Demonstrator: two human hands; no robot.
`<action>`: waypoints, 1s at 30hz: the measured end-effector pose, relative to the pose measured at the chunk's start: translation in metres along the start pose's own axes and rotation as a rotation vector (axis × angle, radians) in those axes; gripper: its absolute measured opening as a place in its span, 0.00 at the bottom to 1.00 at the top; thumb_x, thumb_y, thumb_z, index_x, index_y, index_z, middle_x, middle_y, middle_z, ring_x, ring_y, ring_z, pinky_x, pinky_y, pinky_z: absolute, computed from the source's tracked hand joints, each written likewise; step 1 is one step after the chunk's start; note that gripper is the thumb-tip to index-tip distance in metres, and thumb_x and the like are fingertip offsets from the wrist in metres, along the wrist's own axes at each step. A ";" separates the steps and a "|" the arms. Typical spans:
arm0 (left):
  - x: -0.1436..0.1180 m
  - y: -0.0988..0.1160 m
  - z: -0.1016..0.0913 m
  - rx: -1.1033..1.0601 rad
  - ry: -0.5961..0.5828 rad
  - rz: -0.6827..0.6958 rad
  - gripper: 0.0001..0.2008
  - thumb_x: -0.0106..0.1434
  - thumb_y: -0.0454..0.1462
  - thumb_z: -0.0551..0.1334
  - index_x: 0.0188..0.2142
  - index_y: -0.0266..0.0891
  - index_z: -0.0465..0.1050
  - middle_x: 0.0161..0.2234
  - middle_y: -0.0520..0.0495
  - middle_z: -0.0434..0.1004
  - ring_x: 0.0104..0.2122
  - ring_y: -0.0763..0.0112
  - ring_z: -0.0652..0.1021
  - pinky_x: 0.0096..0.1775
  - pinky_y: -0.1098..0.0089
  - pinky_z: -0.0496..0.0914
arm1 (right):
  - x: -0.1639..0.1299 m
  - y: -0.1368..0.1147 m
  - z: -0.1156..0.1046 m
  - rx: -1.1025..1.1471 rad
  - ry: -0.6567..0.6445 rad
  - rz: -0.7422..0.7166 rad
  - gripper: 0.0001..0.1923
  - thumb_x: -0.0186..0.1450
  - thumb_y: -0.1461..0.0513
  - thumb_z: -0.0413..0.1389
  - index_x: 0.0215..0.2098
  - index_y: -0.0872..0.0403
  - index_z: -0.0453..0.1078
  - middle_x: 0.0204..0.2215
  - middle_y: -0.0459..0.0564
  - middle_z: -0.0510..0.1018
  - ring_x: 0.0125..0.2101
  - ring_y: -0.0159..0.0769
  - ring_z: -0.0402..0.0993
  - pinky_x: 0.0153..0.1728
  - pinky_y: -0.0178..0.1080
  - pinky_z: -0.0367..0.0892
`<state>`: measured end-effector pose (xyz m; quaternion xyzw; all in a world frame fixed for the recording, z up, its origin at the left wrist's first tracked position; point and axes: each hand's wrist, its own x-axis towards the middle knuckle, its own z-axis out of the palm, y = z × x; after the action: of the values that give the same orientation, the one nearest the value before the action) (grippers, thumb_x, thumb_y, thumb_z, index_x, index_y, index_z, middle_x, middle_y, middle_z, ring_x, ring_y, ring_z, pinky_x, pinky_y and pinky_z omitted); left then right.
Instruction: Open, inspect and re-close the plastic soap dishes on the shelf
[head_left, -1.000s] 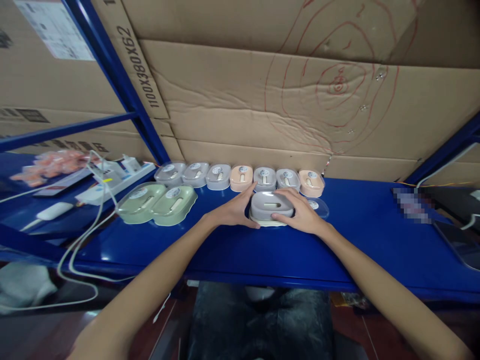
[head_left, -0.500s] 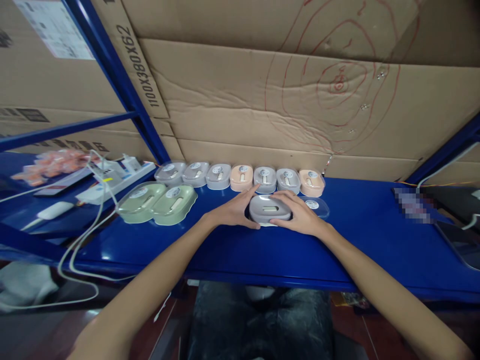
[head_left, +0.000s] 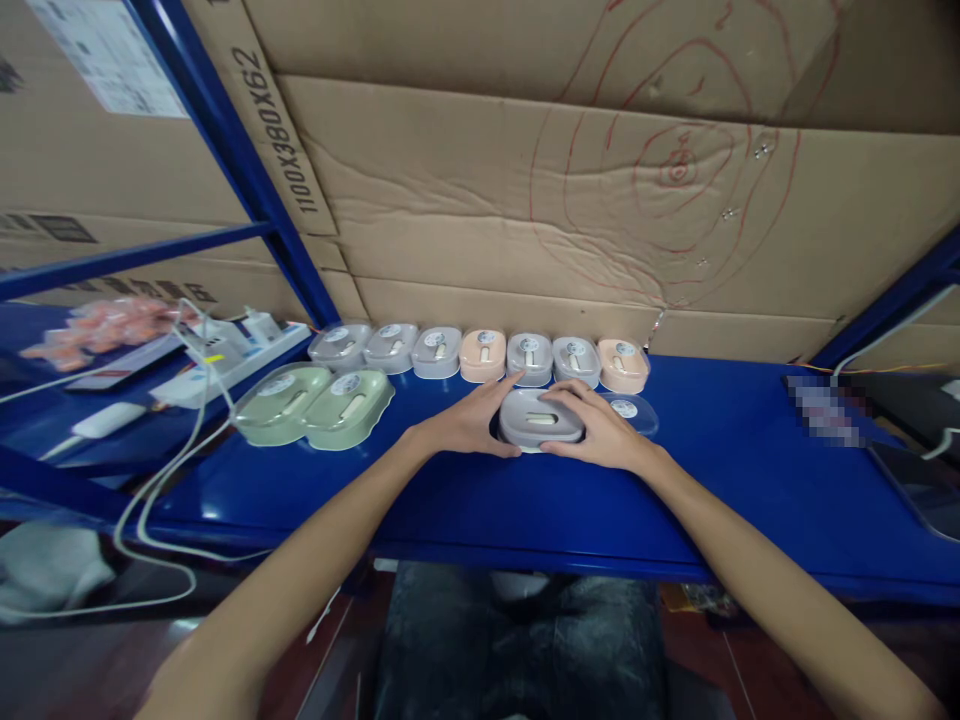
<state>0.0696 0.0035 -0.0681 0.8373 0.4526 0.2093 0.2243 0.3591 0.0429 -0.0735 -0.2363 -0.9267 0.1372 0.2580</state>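
Pressing down from both sides, the left hand (head_left: 466, 425) and the right hand (head_left: 598, 430) are clasping a grey lidded soap box (head_left: 538, 418) that is sitting flat on the blue shelf (head_left: 525, 500), a little back from its front edge. Judging by the grip, the lid is being seated on its base; the next move probably calls for even downward pressure, then a clean lift. Open shelf is lying to the right, well apart from the blurred item there. Just beyond the right hand, a clear lid (head_left: 631, 410) is resting almost against the box. To the left, two green boxes (head_left: 315, 405) are sitting near. Farther back, a row of grey and peach boxes (head_left: 480, 353) is lining the cardboard wall (head_left: 525, 230), leaving little room behind.
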 end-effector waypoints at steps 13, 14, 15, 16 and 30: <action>-0.002 0.001 0.001 0.008 -0.006 0.018 0.65 0.55 0.56 0.78 0.81 0.49 0.43 0.80 0.37 0.50 0.77 0.34 0.56 0.74 0.38 0.54 | -0.001 0.001 0.004 -0.031 -0.026 -0.021 0.36 0.67 0.45 0.68 0.68 0.47 0.68 0.60 0.59 0.72 0.59 0.55 0.77 0.61 0.58 0.76; -0.002 0.001 0.001 0.012 -0.008 0.015 0.65 0.55 0.56 0.78 0.81 0.48 0.43 0.80 0.36 0.50 0.77 0.34 0.56 0.74 0.38 0.54 | -0.001 0.002 0.005 -0.033 -0.022 -0.023 0.36 0.67 0.45 0.69 0.68 0.46 0.68 0.60 0.59 0.72 0.59 0.56 0.77 0.61 0.58 0.76; -0.002 0.000 0.001 0.016 -0.008 0.013 0.65 0.55 0.56 0.78 0.81 0.47 0.43 0.80 0.36 0.50 0.77 0.35 0.57 0.74 0.38 0.55 | -0.001 0.002 0.005 -0.035 -0.020 -0.023 0.37 0.67 0.45 0.69 0.69 0.46 0.68 0.61 0.59 0.71 0.59 0.56 0.77 0.61 0.58 0.76; -0.002 0.000 0.002 0.019 -0.006 0.012 0.65 0.55 0.57 0.78 0.81 0.47 0.44 0.80 0.36 0.50 0.77 0.35 0.57 0.74 0.38 0.55 | -0.001 0.002 0.005 -0.036 -0.021 -0.023 0.37 0.67 0.45 0.69 0.69 0.45 0.68 0.61 0.59 0.71 0.59 0.56 0.77 0.61 0.58 0.76; 0.002 0.003 0.004 0.063 0.039 0.109 0.46 0.59 0.58 0.76 0.70 0.47 0.66 0.66 0.40 0.74 0.66 0.41 0.72 0.68 0.43 0.63 | -0.001 0.001 -0.012 -0.031 -0.095 0.072 0.60 0.56 0.39 0.74 0.77 0.44 0.54 0.71 0.61 0.67 0.70 0.64 0.66 0.67 0.65 0.67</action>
<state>0.0747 0.0028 -0.0694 0.8630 0.4170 0.2231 0.1774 0.3671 0.0448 -0.0645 -0.2664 -0.9309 0.1432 0.2048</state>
